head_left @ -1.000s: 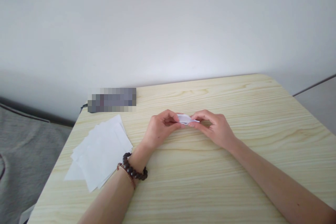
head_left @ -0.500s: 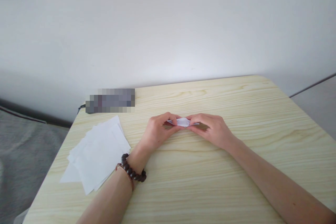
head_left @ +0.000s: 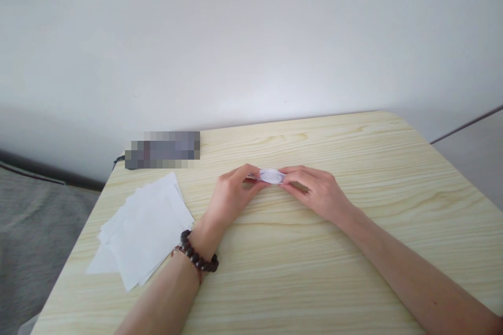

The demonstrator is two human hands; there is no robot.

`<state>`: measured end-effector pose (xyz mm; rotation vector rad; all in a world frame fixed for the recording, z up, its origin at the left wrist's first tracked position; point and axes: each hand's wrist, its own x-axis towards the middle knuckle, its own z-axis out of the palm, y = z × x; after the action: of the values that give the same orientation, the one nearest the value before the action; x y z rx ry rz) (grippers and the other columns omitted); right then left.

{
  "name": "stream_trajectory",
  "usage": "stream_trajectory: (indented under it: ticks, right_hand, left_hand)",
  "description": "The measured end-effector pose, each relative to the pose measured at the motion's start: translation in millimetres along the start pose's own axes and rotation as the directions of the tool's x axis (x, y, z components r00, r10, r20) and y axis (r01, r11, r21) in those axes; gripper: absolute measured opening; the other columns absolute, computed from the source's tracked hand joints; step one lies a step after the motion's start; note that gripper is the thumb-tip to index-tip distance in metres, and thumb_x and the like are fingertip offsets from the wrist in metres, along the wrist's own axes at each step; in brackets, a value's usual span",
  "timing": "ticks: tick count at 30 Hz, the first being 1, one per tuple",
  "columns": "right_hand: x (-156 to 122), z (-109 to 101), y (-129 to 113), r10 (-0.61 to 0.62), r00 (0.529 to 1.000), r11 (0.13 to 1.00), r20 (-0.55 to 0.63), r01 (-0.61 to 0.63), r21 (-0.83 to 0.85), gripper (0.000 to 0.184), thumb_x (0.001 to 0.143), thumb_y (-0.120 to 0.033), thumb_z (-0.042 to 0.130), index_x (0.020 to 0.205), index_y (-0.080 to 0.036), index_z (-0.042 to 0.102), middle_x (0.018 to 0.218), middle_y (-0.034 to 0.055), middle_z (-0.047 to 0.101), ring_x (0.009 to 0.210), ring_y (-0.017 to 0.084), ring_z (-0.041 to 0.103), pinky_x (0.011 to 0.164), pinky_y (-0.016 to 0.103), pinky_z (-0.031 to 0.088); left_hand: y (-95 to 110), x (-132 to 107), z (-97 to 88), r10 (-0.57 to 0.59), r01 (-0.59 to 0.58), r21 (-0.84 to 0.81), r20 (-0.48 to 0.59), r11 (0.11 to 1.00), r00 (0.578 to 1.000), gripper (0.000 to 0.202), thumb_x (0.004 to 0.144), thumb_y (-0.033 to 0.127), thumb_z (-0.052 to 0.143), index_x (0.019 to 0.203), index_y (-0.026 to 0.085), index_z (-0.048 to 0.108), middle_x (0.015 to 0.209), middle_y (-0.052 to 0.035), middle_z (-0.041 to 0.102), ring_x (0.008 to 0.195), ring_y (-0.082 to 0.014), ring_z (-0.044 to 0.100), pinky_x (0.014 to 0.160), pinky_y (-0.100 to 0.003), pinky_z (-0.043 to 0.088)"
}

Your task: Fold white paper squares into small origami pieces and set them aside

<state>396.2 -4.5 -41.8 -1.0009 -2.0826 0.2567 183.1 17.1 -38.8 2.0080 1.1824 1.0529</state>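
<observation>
while both hands pinch folded white paper, pale wood-grain table borders white wall, grey fabric at left.

A dark bracelet of round beads is circling the left wrist; a thin reddish-brown cord is running beside it.

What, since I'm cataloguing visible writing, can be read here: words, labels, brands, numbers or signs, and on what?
There is no readable text.
Held paper: none legible.
Sheets: none legible.
Dark object: pixelated, so any text is unreadable.
</observation>
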Motion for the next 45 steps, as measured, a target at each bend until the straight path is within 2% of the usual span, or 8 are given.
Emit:
stream_trajectory:
  ticks: [4,9,15,23,27,31,39,45]
  right_hand:
    - [0.0,-0.3,-0.7,0.004,1.000,1.000,-0.007,-0.004,-0.008,0.008,0.090,-0.021,0.058,0.090,-0.025,0.066,0.104,0.0028,0.074,0.090,0.017,0.072,0.081,0.031,0.058]
    - [-0.6,-0.9,-1.0,0.044,0.999,0.999,-0.018,-0.044,0.031,0.007,0.091,-0.022,0.058,0.087,-0.024,0.064,0.102,0.0027,0.075,0.090,0.017,0.072,0.080,0.030,0.057]
    - [1.1,-0.2,-3.1,0.162,0.986,0.978,-0.029,-0.156,0.141,0.007,0.086,-0.021,0.065,0.080,-0.022,0.062,0.097,0.0022,0.076,0.089,0.017,0.072,0.078,0.028,0.055]
    - [0.6,2.0,-3.0,0.448,0.894,0.832,0.029,-0.428,0.353,0.017,0.079,-0.033,0.072,0.072,-0.021,0.061,0.077,0.0017,0.073,0.073,0.016,0.069,0.067,0.026,0.051]
    - [2.3,1.0,-1.4,0.528,0.840,0.725,0.122,-0.521,0.451,0.022,0.076,-0.033,0.074,0.085,-0.021,0.058,0.072,-0.0013,0.070,0.065,0.014,0.064,0.062,0.025,0.049]
    - [5.9,-2.3,-1.3,0.518,0.837,0.756,0.176,-0.544,0.364,0.013,0.080,-0.032,0.069,0.087,-0.021,0.065,0.073,-0.0012,0.069,0.068,0.013,0.062,0.064,0.026,0.047]
    - [5.1,0.2,-2.4,0.459,0.879,0.858,0.129,-0.476,0.194,0.007,0.085,-0.025,0.063,0.084,-0.021,0.069,0.080,0.0020,0.069,0.073,0.015,0.062,0.068,0.028,0.048]
    - [5.1,5.5,-2.1,0.403,0.913,0.906,0.067,-0.408,0.113,0.006,0.083,-0.022,0.068,0.078,-0.019,0.066,0.075,0.0020,0.066,0.072,0.016,0.060,0.069,0.029,0.048]
  left_hand:
    - [1.5,0.6,-3.0,0.054,-0.051,0.111,-0.019,0.992,0.998,0.017,0.077,0.035,0.072,0.087,0.022,0.069,0.082,-0.0033,0.073,0.073,-0.0174,0.067,0.068,-0.027,0.053]
    - [3.8,0.6,-1.1,-0.012,0.011,-0.076,-0.012,0.997,1.000,0.014,0.075,0.030,0.074,0.077,0.020,0.067,0.085,-0.0030,0.073,0.076,-0.0168,0.069,0.070,-0.025,0.057]
    - [5.9,1.6,0.9,-0.174,0.162,-0.233,-0.030,0.959,0.984,0.027,0.065,0.033,0.082,0.068,0.017,0.061,0.082,-0.0040,0.073,0.070,-0.0158,0.070,0.065,-0.025,0.059]
    - [1.7,3.5,2.0,-0.248,0.252,-0.338,0.054,0.907,0.967,0.032,0.066,0.034,0.081,0.075,0.018,0.055,0.073,0.0016,0.068,0.063,-0.0117,0.065,0.058,-0.021,0.052]
    - [1.2,5.1,-1.1,-0.255,0.277,-0.292,0.110,0.916,0.961,0.033,0.068,0.034,0.080,0.092,0.018,0.065,0.069,0.0022,0.069,0.057,-0.0103,0.061,0.054,-0.020,0.047]
    - [4.1,6.3,-5.9,-0.288,0.316,-0.236,0.146,0.919,0.946,0.022,0.078,0.038,0.070,0.083,0.017,0.071,0.076,-0.0021,0.074,0.068,-0.0147,0.066,0.062,-0.024,0.050]
    - [1.8,7.0,-5.0,-0.102,0.088,0.143,0.088,0.986,0.991,0.018,0.088,0.028,0.057,0.088,0.020,0.072,0.086,-0.0035,0.074,0.084,-0.0194,0.065,0.085,-0.036,0.049]
    - [-3.0,6.0,-4.0,0.136,-0.162,0.185,0.145,0.969,0.980,0.018,0.089,0.018,0.055,0.096,0.021,0.071,0.097,-0.0057,0.069,0.098,-0.0205,0.058,0.090,-0.038,0.047]
